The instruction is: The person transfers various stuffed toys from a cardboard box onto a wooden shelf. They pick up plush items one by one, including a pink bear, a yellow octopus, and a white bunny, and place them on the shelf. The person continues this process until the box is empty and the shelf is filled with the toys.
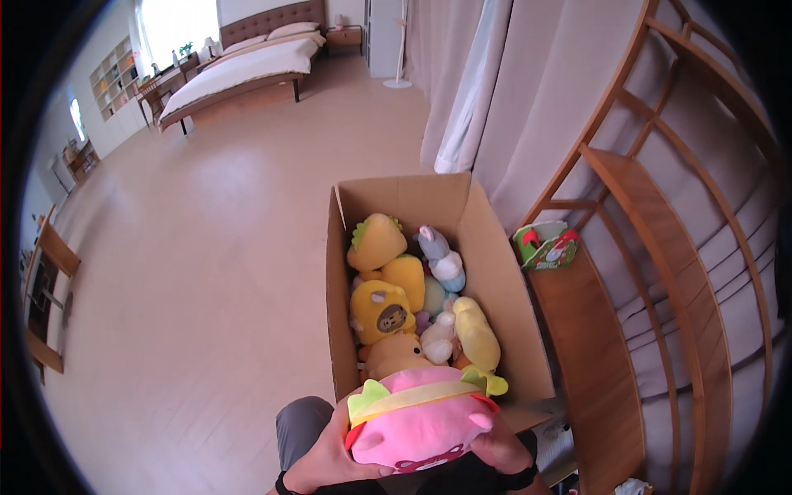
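A pink plush toy [417,425] with a yellow band, green leafy bits and red edges is held between my two hands, over the near end of an open cardboard box [505,285]. My left hand [337,450] grips its left side, and my right hand [501,445] its right side. Several stuffed toys lie in the box: a yellow plush with green frills [378,241], a yellow plush with a brown face patch [381,312], a grey and white plush [441,257], a pale yellow plush [477,334] and an orange-tan plush [396,355], partly hidden by the pink one.
Right of the box stands a wooden shelf unit [586,330], with a green and red decorated container [546,246] on its low shelf. Curtains [544,99] hang behind it. A bed [239,74] stands far back across the pale floor [206,272]. Wooden furniture [54,247] lines the left.
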Demonstrator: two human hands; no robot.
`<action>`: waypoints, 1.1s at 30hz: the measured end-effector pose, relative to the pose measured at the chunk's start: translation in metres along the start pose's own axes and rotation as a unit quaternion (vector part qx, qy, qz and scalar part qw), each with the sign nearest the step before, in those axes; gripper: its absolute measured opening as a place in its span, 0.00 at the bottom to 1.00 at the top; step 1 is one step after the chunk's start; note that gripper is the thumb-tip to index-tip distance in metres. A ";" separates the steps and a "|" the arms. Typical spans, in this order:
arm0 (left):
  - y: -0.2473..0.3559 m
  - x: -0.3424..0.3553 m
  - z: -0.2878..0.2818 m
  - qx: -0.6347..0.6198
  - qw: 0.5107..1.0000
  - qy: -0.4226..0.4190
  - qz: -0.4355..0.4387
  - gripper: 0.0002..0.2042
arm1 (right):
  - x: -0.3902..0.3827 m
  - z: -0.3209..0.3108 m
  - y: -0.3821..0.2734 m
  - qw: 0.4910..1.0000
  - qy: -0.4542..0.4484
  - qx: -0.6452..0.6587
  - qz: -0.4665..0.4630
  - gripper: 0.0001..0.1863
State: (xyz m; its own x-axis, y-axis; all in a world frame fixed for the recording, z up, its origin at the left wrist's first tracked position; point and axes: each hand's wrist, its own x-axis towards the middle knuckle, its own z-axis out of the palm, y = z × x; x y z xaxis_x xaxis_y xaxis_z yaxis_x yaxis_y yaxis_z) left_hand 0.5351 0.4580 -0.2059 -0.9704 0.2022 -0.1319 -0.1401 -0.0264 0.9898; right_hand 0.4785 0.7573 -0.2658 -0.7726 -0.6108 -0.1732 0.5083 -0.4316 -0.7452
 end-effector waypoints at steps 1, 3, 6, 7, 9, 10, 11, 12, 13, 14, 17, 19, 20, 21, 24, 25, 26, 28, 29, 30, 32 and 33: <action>0.004 -0.003 0.000 -0.012 1.000 0.002 -0.017 0.58 | -0.001 0.001 -0.012 0.998 -0.018 -0.063 0.024 0.52; 0.006 0.002 -0.003 -0.027 0.999 0.003 -0.026 0.56 | -0.002 0.015 -0.027 0.994 -0.013 -0.110 -0.013 0.54; 0.007 0.009 -0.004 -0.044 0.999 -0.003 -0.026 0.52 | 0.005 0.018 -0.039 0.982 -0.023 -0.182 -0.053 0.54; 0.007 0.010 -0.004 -0.050 0.998 -0.017 -0.037 0.51 | 0.008 0.017 -0.041 0.976 -0.030 -0.205 -0.062 0.53; 0.006 0.010 -0.006 -0.043 0.997 -0.036 -0.050 0.50 | 0.011 0.015 -0.042 0.969 -0.038 -0.237 -0.065 0.48; 0.003 0.010 -0.008 -0.029 0.998 -0.041 -0.049 0.50 | 0.014 0.013 -0.040 0.966 -0.041 -0.247 -0.061 0.45; 0.001 0.010 -0.010 -0.015 0.998 -0.046 -0.049 0.50 | 0.016 0.012 -0.040 0.964 -0.043 -0.256 -0.056 0.41; -0.002 0.008 -0.012 -0.034 0.998 -0.038 -0.049 0.47 | 0.016 0.013 -0.038 0.966 -0.013 -0.251 -0.052 0.36; -0.004 0.007 -0.013 -0.054 0.997 -0.029 -0.051 0.45 | 0.015 0.013 -0.034 0.968 0.019 -0.245 -0.045 0.32; -0.005 0.006 -0.014 -0.073 0.996 -0.021 -0.053 0.42 | 0.015 0.014 -0.030 0.969 0.050 -0.239 -0.038 0.28; -0.005 0.010 -0.015 -0.092 0.995 -0.003 -0.034 0.37 | 0.019 0.014 -0.016 0.954 0.098 -0.278 -0.060 0.20; -0.013 0.012 -0.016 -0.076 0.997 0.010 -0.018 0.35 | 0.018 0.010 -0.004 0.945 0.136 -0.293 -0.054 0.18; -0.017 0.014 -0.017 -0.069 0.997 0.016 -0.011 0.33 | 0.018 0.009 0.000 0.940 0.156 -0.300 -0.049 0.17; -0.020 0.015 -0.017 -0.042 0.999 0.018 0.008 0.33 | 0.019 0.008 0.002 0.935 0.165 -0.309 -0.061 0.17; -0.023 0.016 -0.009 0.029 0.999 0.022 0.038 0.32 | 0.015 0.012 0.009 0.923 0.192 -0.326 -0.072 0.17; -0.021 0.016 -0.006 0.053 0.997 0.029 0.040 0.31 | 0.014 0.015 0.008 0.922 0.193 -0.328 -0.067 0.18; -0.018 0.015 -0.002 0.076 0.996 0.036 0.042 0.31 | 0.013 0.017 0.007 0.922 0.194 -0.330 -0.062 0.19; -0.006 0.014 0.003 0.127 0.991 0.044 0.000 0.30 | 0.009 0.014 0.014 0.917 0.182 -0.350 -0.051 0.20; -0.001 0.014 0.005 0.153 0.987 0.049 -0.021 0.29 | 0.007 0.012 0.019 0.915 0.175 -0.361 -0.045 0.20; -0.002 0.017 0.007 0.219 0.974 0.058 0.016 0.29 | 0.005 0.006 0.025 0.913 0.166 -0.370 -0.034 0.21; -0.006 0.023 0.009 0.344 0.931 0.082 0.087 0.28 | 0.002 -0.005 0.029 0.909 0.142 -0.391 -0.009 0.23; -0.001 0.020 0.013 0.325 0.939 0.084 0.071 0.27 | 0.001 -0.008 0.020 0.873 0.097 -0.478 0.014 0.23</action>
State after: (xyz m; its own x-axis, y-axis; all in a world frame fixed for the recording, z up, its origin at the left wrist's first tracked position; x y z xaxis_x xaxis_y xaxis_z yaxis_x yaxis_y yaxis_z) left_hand 0.5182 0.4745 -0.2093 -0.9952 0.0836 0.0516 0.0903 0.5722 0.8151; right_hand 0.4851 0.7536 -0.2864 -0.8619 -0.4483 -0.2370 0.0499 0.3902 -0.9194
